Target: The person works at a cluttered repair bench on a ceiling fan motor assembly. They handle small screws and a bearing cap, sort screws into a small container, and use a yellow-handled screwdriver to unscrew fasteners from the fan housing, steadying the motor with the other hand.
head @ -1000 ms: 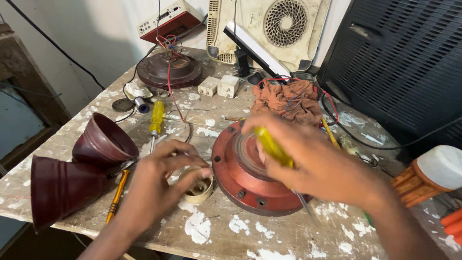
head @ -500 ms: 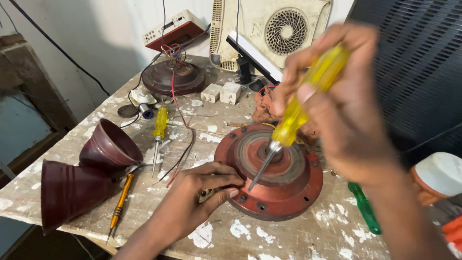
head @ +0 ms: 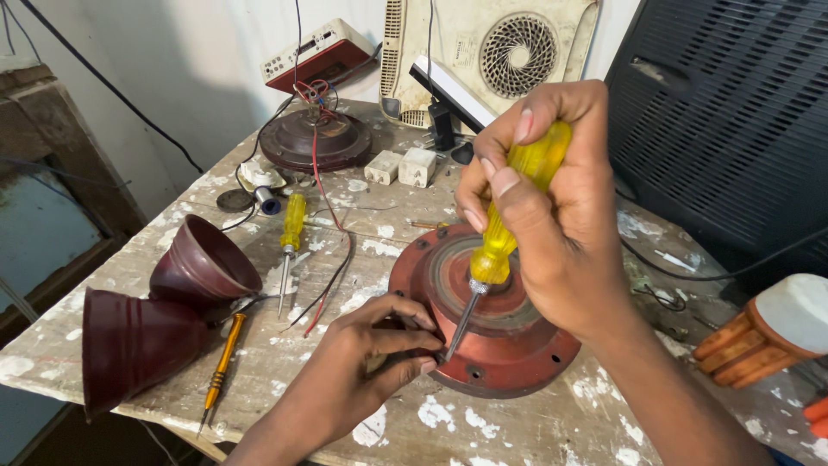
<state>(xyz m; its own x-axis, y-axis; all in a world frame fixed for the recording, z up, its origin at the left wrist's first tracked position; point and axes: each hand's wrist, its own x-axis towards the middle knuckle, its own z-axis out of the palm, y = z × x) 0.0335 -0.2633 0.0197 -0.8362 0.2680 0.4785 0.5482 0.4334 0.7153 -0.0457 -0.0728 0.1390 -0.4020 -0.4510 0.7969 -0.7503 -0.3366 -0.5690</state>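
On the table (head: 552, 431), the round motor cover (head: 517, 345) lies near the front edge. Left of it lie a screwdriver (head: 289, 242) and wires (head: 332, 259), then two cups (head: 164, 311) at the left edge. Behind stand two plugs (head: 401, 166), another motor (head: 315, 138) and a fan panel (head: 492, 52).

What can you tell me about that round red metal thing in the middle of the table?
The red disc is a round casing of painted metal, worn and dusty, lying flat on the paint-spattered table. Its raised centre has grey rings, and small holes dot the rim. The left hand pinches its near edge, where the tip of a yellow-handled screwdriver, gripped by the right hand, meets it.
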